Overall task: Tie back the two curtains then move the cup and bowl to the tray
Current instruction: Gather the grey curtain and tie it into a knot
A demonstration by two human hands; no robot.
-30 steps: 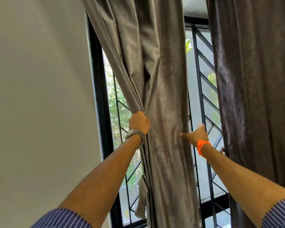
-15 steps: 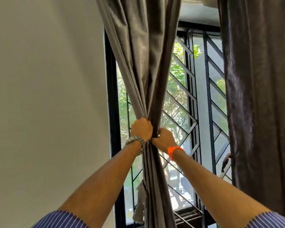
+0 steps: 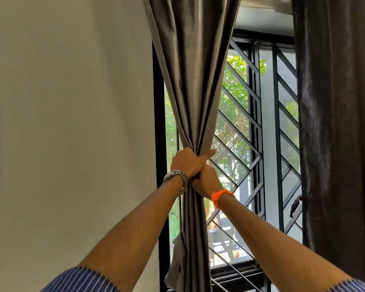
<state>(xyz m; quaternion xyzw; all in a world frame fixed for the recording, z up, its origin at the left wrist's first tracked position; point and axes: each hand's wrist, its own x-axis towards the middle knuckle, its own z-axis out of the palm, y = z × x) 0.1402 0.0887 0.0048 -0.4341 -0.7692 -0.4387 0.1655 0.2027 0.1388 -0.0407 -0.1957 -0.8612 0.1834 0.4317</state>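
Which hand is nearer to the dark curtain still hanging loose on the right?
Right. The right hand grips the gathered curtain on the side facing the dark curtain; the left hand clasps just left, farther off.

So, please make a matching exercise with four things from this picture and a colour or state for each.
Things:
1. left curtain
2. right curtain
3. wristband
4. watch

States:
A. orange, on the right wrist
B. hanging loose
C. silver, on the left wrist
D. gathered in the grip of both hands

Pairs: 1-D, 2-B, 3-A, 4-C
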